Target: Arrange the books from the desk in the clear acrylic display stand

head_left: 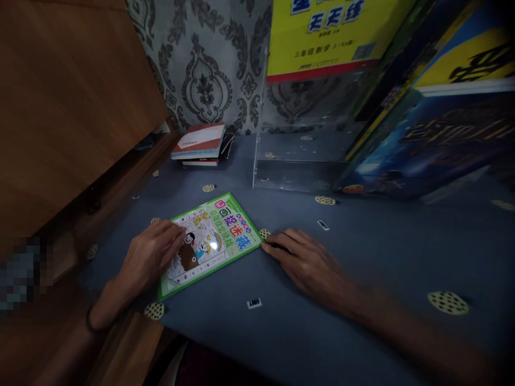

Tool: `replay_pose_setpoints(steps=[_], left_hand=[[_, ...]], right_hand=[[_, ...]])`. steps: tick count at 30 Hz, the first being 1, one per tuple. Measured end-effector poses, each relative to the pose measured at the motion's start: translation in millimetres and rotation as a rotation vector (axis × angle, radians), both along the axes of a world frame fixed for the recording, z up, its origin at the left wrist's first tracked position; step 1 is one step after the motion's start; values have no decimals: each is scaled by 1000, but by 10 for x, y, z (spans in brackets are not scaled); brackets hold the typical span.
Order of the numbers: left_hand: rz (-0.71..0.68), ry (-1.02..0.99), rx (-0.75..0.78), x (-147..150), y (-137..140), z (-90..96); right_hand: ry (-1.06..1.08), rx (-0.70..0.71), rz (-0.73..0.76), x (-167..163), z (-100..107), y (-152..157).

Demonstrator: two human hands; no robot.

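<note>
A thin green-bordered picture book lies at a slant on the blue-grey table cover, its cartoon cover face up. My left hand is at the book's left edge, fingers together and curled over the cover; its thumb is hidden. A dark band circles that wrist. At the opposite side, my right hand has its fingers bent together, with the tips gripping the book's right corner. The right forearm is smeared by motion.
A small stack of books sits against the patterned wall. A clear acrylic stand holds a yellow workbook. Large blue books lean at the right. A wooden cabinet borders the table's left side.
</note>
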State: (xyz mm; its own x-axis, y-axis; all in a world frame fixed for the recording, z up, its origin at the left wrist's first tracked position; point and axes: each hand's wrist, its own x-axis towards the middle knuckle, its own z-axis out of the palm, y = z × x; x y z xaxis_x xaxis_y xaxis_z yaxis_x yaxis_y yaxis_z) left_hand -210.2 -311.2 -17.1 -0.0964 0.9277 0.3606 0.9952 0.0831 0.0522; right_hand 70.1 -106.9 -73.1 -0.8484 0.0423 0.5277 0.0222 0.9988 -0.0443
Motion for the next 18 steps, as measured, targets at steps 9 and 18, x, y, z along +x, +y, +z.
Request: replay_pose_setpoints(steps=[9,18], left_hand=[[99,-134,-164,-282,560,-220],[150,-189,-159,-303,604,-236]], right_hand=[[-11,-17,-7,9,-9,-3],[-1,0,-4,13,-43,8]])
